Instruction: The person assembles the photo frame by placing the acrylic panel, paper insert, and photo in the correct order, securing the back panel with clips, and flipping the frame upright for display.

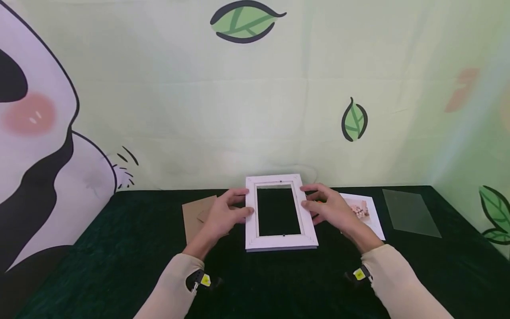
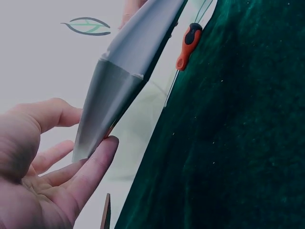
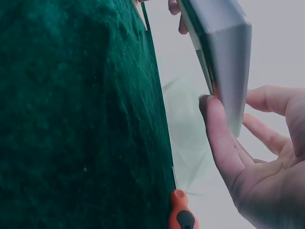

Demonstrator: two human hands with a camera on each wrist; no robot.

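Note:
A white picture frame (image 1: 279,212) with an empty opening is held over the dark green cloth (image 1: 119,266) at the table's middle. My left hand (image 1: 227,215) pinches its left rail, thumb on top and fingers beneath; the left wrist view shows a fingertip under the frame's edge (image 2: 119,86). My right hand (image 1: 328,208) grips the right rail the same way, a finger (image 3: 217,138) pressed under the frame (image 3: 224,52). Both wrist views show the frame lifted off the cloth.
A brown backing board (image 1: 195,217) lies under my left hand. A photo print (image 1: 366,212) and a clear sheet (image 1: 410,212) lie to the right. An orange-handled screwdriver (image 2: 188,45) (image 3: 181,217) lies beyond the frame. A printed backdrop hangs behind the table.

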